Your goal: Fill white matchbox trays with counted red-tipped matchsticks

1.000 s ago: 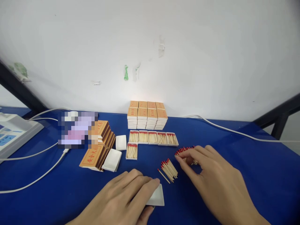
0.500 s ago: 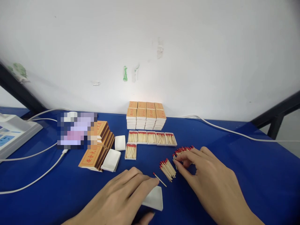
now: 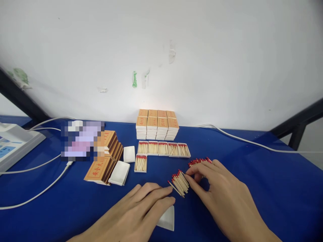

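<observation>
My left hand [image 3: 136,211] lies over a white matchbox tray [image 3: 168,218], its fingers stretched out. Its fingertips reach the left side of a small pile of red-tipped matches [image 3: 180,183], by a match lying along that edge. On the pile's right side is my right hand [image 3: 222,193], with thumb and index fingertip brought together. Whatever sits between those tips is too small to make out. Behind its fingers lies a second heap of matches [image 3: 199,162], partly hidden. Farther back, a matchbox tray filled with matches [image 3: 140,163] stands in front of a row of several filled trays [image 3: 163,148].
A block of stacked orange matchboxes [image 3: 157,122] stands near the wall. At left are more matchbox sleeves [image 3: 97,170], white trays [image 3: 119,172], a blurred-out device [image 3: 83,139] with cables, and a white power strip [image 3: 15,143]. A white cable [image 3: 234,137] crosses the back right of the blue table.
The loose match by my left fingertips has shifted right, against the small pile. My right fingertips have moved left to the pile's edge. My left fingers have spread and moved slightly right.
</observation>
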`<state>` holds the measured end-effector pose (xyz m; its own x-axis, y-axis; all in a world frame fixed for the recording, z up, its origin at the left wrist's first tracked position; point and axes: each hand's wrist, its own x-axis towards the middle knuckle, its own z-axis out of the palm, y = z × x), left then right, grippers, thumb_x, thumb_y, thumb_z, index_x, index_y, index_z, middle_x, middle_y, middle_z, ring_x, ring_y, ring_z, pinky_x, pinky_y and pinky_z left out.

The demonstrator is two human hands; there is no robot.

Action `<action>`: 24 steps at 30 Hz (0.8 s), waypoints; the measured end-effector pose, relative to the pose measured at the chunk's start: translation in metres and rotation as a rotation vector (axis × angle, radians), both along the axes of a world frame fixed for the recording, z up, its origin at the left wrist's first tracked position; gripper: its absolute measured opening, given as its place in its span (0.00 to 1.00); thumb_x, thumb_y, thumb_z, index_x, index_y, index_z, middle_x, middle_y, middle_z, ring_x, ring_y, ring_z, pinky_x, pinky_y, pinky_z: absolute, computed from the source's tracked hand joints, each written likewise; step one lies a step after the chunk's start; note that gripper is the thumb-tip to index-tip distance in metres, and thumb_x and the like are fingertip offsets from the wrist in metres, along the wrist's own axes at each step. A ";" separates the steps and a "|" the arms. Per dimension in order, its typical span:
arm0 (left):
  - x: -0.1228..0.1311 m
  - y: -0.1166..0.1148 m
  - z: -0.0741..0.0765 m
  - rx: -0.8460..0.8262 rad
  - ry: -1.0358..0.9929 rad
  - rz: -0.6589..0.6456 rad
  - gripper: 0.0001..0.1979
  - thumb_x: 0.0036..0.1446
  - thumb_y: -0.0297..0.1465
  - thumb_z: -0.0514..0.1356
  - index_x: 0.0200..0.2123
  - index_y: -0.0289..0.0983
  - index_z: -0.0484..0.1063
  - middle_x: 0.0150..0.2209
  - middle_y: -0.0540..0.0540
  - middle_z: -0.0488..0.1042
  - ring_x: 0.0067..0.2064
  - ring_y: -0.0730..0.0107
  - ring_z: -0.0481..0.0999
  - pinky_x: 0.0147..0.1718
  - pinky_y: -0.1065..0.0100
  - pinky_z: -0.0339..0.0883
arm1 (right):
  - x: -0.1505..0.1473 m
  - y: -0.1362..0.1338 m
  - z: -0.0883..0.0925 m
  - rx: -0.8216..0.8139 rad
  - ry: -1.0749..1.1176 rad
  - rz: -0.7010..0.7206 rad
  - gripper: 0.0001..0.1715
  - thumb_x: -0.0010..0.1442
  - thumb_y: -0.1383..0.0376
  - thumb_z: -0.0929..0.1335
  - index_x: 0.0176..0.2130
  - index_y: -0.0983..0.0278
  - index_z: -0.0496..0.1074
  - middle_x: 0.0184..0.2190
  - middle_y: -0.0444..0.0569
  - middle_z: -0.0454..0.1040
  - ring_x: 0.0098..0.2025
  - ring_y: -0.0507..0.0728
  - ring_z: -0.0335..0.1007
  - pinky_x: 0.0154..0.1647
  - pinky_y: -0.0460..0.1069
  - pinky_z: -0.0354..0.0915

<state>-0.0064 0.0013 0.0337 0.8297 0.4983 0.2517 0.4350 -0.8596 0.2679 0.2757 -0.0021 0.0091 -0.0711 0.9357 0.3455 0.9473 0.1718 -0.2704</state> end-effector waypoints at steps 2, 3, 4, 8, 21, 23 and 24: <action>0.000 0.001 0.000 0.018 0.005 -0.004 0.27 0.75 0.38 0.66 0.73 0.39 0.70 0.71 0.45 0.78 0.69 0.54 0.80 0.64 0.58 0.79 | -0.002 -0.001 0.001 -0.019 0.024 0.019 0.13 0.74 0.59 0.69 0.35 0.53 0.78 0.33 0.44 0.82 0.39 0.60 0.81 0.28 0.52 0.70; 0.000 0.001 -0.001 0.027 0.006 -0.003 0.27 0.75 0.37 0.66 0.73 0.39 0.70 0.71 0.45 0.77 0.69 0.54 0.80 0.63 0.58 0.80 | -0.002 -0.001 0.001 -0.026 0.034 0.027 0.13 0.74 0.58 0.69 0.35 0.53 0.78 0.33 0.44 0.82 0.39 0.60 0.81 0.29 0.52 0.70; 0.000 0.001 -0.002 0.034 0.009 -0.001 0.27 0.74 0.35 0.66 0.73 0.39 0.70 0.72 0.44 0.77 0.69 0.53 0.80 0.63 0.57 0.80 | -0.002 -0.001 0.002 -0.034 0.042 0.032 0.13 0.74 0.58 0.69 0.35 0.53 0.78 0.33 0.43 0.82 0.39 0.60 0.81 0.29 0.52 0.71; 0.000 -0.001 -0.005 0.052 0.016 -0.002 0.26 0.75 0.33 0.64 0.73 0.39 0.71 0.72 0.44 0.76 0.69 0.53 0.79 0.64 0.57 0.79 | 0.001 0.000 0.003 0.021 0.017 -0.023 0.15 0.76 0.56 0.67 0.37 0.53 0.79 0.34 0.45 0.83 0.39 0.61 0.81 0.28 0.53 0.69; -0.004 -0.003 -0.005 0.028 0.025 0.003 0.25 0.78 0.39 0.63 0.73 0.41 0.71 0.69 0.44 0.79 0.68 0.53 0.80 0.67 0.55 0.77 | 0.007 -0.003 0.000 0.123 -0.166 -0.103 0.21 0.77 0.56 0.64 0.35 0.55 0.80 0.33 0.48 0.83 0.38 0.63 0.77 0.25 0.53 0.64; -0.004 -0.003 -0.004 0.030 0.009 0.004 0.24 0.77 0.37 0.64 0.72 0.41 0.72 0.69 0.44 0.80 0.68 0.53 0.81 0.67 0.56 0.77 | 0.006 -0.003 0.000 0.113 -0.146 -0.095 0.21 0.77 0.55 0.64 0.34 0.54 0.79 0.31 0.47 0.82 0.37 0.63 0.77 0.24 0.52 0.63; -0.004 -0.003 -0.004 0.029 0.009 0.005 0.24 0.77 0.35 0.64 0.72 0.41 0.72 0.69 0.45 0.80 0.68 0.53 0.81 0.67 0.56 0.77 | 0.006 -0.003 0.000 0.109 -0.140 -0.091 0.21 0.77 0.55 0.64 0.34 0.54 0.79 0.31 0.47 0.81 0.36 0.63 0.77 0.23 0.52 0.62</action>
<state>-0.0099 -0.0015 0.0294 0.8297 0.4950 0.2581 0.4416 -0.8648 0.2390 0.2821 -0.0050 0.0089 -0.0425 0.8979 0.4381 0.9872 0.1052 -0.1197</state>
